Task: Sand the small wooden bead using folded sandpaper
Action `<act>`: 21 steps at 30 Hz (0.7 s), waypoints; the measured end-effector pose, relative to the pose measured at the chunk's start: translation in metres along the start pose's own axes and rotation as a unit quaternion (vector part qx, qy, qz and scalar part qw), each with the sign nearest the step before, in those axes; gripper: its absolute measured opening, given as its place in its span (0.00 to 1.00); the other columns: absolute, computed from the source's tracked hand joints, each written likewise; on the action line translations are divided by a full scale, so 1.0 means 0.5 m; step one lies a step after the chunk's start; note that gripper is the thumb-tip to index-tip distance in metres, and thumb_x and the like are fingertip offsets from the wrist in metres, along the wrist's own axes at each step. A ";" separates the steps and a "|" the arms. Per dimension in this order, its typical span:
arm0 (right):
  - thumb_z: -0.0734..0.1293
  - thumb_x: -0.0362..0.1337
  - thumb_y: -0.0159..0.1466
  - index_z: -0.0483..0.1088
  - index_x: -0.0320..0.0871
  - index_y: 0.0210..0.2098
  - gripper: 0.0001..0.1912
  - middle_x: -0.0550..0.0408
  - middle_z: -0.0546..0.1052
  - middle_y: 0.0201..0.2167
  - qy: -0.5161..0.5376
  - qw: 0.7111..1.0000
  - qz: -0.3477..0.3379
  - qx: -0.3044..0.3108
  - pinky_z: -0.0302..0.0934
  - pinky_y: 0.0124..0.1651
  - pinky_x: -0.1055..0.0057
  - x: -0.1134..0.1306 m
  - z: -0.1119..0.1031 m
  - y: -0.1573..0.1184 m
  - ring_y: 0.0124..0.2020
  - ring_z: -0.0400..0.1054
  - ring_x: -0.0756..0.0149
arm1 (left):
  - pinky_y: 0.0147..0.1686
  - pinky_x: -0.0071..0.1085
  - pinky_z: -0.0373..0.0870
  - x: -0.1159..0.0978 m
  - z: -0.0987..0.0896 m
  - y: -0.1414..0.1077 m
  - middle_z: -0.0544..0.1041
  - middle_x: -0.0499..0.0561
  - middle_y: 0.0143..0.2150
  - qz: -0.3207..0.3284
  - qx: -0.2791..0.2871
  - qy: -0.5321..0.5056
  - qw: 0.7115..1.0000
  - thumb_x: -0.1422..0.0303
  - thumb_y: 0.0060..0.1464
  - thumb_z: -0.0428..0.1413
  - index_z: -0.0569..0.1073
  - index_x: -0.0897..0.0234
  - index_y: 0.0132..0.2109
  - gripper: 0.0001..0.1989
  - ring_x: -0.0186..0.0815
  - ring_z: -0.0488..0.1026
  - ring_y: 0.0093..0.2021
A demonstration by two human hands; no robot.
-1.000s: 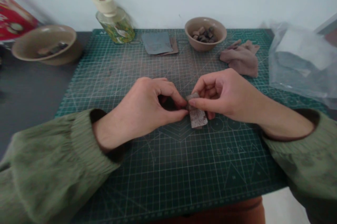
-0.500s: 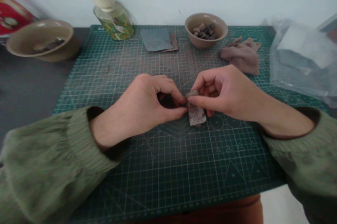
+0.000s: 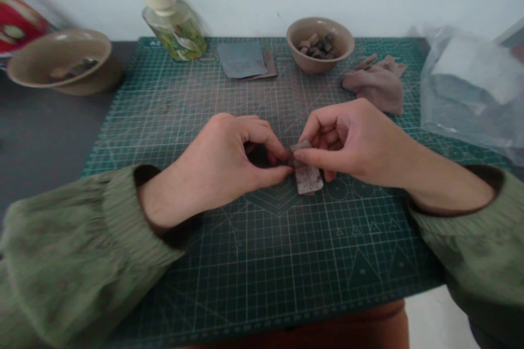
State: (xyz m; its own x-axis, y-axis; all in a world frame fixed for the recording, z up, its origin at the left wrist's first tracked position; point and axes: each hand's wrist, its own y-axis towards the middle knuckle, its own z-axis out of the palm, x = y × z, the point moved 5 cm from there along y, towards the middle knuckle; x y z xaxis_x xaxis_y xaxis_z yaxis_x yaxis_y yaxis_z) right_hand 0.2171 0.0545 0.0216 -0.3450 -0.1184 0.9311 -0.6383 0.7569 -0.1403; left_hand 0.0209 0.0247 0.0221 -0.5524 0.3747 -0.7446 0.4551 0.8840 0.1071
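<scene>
Strip (image 3: 309, 177) shifted slightly rightward, upper end pinched by right hand (image 3: 355, 138), small piece (image 3: 291, 161) in left hand (image 3: 235, 155).

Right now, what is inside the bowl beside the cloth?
The bowl holds a heap of small blocky pieces, some brown, some dark. Whatever lies beneath the top ones is covered, so their full number cannot be told.

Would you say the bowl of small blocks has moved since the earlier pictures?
No. The bowl sits in the same place along the back edge of the green mat; both have shifted together in the view.
</scene>
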 end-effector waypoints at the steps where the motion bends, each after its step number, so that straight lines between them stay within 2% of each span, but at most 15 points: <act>1: 0.84 0.40 0.66 0.78 0.46 0.35 0.13 0.57 0.85 0.26 -0.002 1.000 -0.003 -0.007 0.69 0.24 0.71 0.001 -0.002 0.000 0.23 0.78 0.66 | 0.38 0.34 0.70 -0.001 0.000 0.000 0.86 0.47 0.37 0.001 -0.001 0.000 1.000 0.66 0.60 0.71 0.88 0.57 0.38 0.02 0.36 0.80 0.37; 6: 0.82 0.38 0.68 0.78 0.45 0.36 0.11 0.57 0.86 0.26 -0.014 1.000 0.004 0.024 0.69 0.24 0.72 -0.002 -0.001 -0.001 0.22 0.78 0.67 | 0.43 0.33 0.74 -0.001 -0.002 0.001 0.87 0.47 0.38 0.007 -0.001 0.013 1.000 0.66 0.59 0.71 0.88 0.56 0.39 0.01 0.37 0.81 0.39; 11: 0.83 0.41 0.68 0.79 0.45 0.36 0.12 0.57 0.85 0.26 -0.016 1.000 0.000 0.023 0.68 0.24 0.73 -0.005 -0.006 -0.004 0.22 0.78 0.68 | 0.53 0.35 0.77 0.002 -0.006 0.004 0.89 0.49 0.46 0.026 0.010 0.014 1.000 0.65 0.61 0.71 0.89 0.55 0.43 0.03 0.40 0.83 0.47; 13: 0.83 0.41 0.68 0.78 0.45 0.36 0.13 0.57 0.85 0.26 -0.015 1.000 0.000 0.024 0.68 0.24 0.73 -0.006 -0.006 -0.004 0.22 0.78 0.68 | 0.53 0.35 0.76 0.003 -0.006 0.004 0.89 0.48 0.46 0.026 0.015 0.016 0.999 0.65 0.61 0.70 0.89 0.54 0.43 0.03 0.40 0.83 0.48; 17: 0.83 0.41 0.67 0.78 0.45 0.36 0.13 0.57 0.85 0.26 -0.013 1.000 0.006 0.022 0.68 0.24 0.72 -0.008 -0.008 -0.004 0.22 0.78 0.67 | 0.51 0.37 0.75 -0.001 -0.005 0.004 0.89 0.48 0.41 0.007 0.011 0.028 1.000 0.62 0.61 0.69 0.89 0.54 0.42 0.05 0.40 0.82 0.43; 21: 0.84 0.41 0.66 0.79 0.46 0.35 0.13 0.57 0.85 0.26 -0.006 1.000 0.009 0.019 0.67 0.24 0.72 -0.008 -0.009 -0.004 0.22 0.77 0.67 | 0.59 0.39 0.73 -0.006 -0.004 0.002 0.88 0.45 0.38 0.002 0.005 0.030 1.000 0.63 0.62 0.69 0.89 0.55 0.41 0.04 0.37 0.81 0.38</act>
State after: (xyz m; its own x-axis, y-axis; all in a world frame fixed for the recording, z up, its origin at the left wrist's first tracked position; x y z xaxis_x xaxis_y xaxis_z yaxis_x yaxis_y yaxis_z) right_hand 0.2229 0.0567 0.0196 -0.3657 -0.1128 0.9239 -0.6567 0.7347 -0.1702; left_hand 0.0217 0.0252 0.0256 -0.5906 0.3949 -0.7037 0.4643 0.8796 0.1039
